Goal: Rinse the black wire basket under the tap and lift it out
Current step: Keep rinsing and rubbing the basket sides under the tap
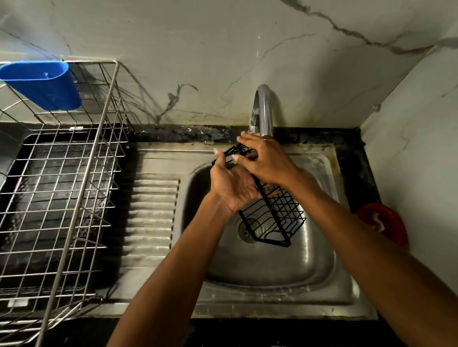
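**Basket over the sink bowl, both hands on it**

Landmark = tap [263, 108], at the back edge of the sink [336, 287].

- Black wire basket [275, 218] is hanging tilted just in front of the tap and below the spout, over the sink bowl. Its near end is sitting above the drain [249, 230]; its far end is reaching up to just under the spout. It looks clear of the bowl floor, but I can't tell for sure.
- Left hand [232, 185] is gripping the basket from the left, in front of the tap, palm turned up, fingers curling round the wire frame at the far end.
- Right hand [265, 160] is lying over the far end of the basket directly under the spout, fingers spread and bent onto the wires, thumb pinching the frame. The back of the hand is looking wet.
- Can't tell whether water is running; no stream is showing up clearly.

Rest:
- Ribbed drainboard [151, 219] is lying left of the tap, part of the same steel unit.
- Steel wire dish rack [61, 201] is standing further left on the dark surface [181, 134], with a blue plastic cup holder [41, 83] hooked on its back rail.
- Red round object [383, 223] is sitting right of the tap and nearer the camera, beside the sink rim; too blurred to identify.
- Marbled wall [240, 37] is rising right behind the tap.
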